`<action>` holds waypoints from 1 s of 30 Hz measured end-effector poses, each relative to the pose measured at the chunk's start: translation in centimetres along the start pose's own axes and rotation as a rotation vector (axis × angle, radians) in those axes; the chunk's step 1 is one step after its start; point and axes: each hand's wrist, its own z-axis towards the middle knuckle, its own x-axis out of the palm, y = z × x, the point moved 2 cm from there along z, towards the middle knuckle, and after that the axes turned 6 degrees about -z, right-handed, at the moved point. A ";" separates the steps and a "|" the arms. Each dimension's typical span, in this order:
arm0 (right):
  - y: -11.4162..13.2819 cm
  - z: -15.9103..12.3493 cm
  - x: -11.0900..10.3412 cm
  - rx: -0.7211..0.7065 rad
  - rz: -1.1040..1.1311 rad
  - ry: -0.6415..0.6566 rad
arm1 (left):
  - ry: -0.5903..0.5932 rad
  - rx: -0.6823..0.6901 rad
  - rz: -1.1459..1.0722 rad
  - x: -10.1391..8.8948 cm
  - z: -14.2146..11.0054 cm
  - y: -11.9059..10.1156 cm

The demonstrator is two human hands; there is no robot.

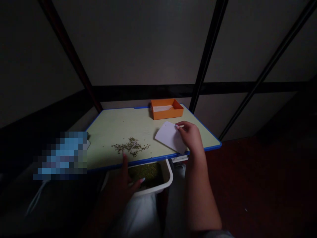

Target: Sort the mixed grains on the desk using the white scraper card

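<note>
My right hand rests on the pale green table and pinches a white card by its right edge. A scatter of small greenish grains lies on the table to the left of the card. My left hand is below the table's front edge, gripping the rim of a white tub with one finger raised toward the table edge. The tub sits on my lap and holds more of the green grains.
An orange tray stands at the table's back edge. The table has a blue rim. Black frame bars and a grey wall rise behind it. A blurred blue patch sits at the left. Dark red floor lies to the right.
</note>
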 end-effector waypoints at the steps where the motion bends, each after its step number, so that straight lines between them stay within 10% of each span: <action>1: -0.3 -0.2 0.6 0.008 0.002 0.005 | 0.008 -0.001 -0.002 0.0 0.0 0.0; 30: -1.3 -0.9 2.0 -0.008 0.067 0.154 | 0.097 -0.049 0.006 -1.5 -1.5 1.0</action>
